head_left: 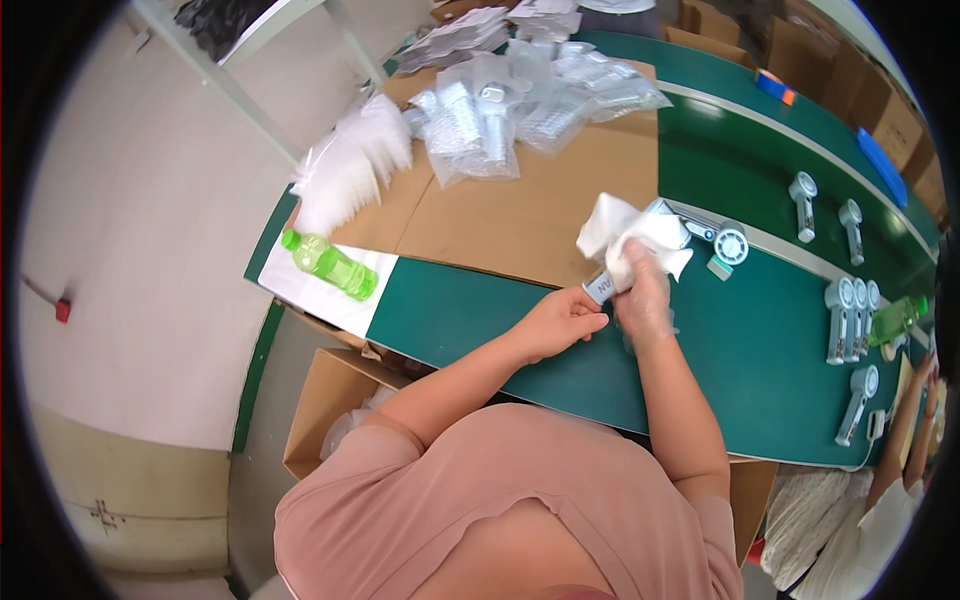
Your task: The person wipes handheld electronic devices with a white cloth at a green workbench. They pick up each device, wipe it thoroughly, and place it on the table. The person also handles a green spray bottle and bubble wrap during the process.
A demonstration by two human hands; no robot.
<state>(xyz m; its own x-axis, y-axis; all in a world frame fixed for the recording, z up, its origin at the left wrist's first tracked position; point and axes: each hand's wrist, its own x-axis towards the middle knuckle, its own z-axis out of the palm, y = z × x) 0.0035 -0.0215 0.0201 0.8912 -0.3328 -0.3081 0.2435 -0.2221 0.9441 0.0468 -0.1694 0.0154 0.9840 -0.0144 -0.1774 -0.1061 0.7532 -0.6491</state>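
Fan handle (600, 287) between left hand (562, 318), right hand (640, 290)

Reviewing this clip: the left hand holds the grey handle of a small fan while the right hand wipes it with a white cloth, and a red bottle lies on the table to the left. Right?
Not quite: in the head view the bottle is green, not red. The rest holds: the left hand holds the fan's grey handle while the right hand works the white cloth over it.

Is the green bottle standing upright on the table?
No, the green bottle lies on its side on a white sheet at the table's left end, well away from both hands.
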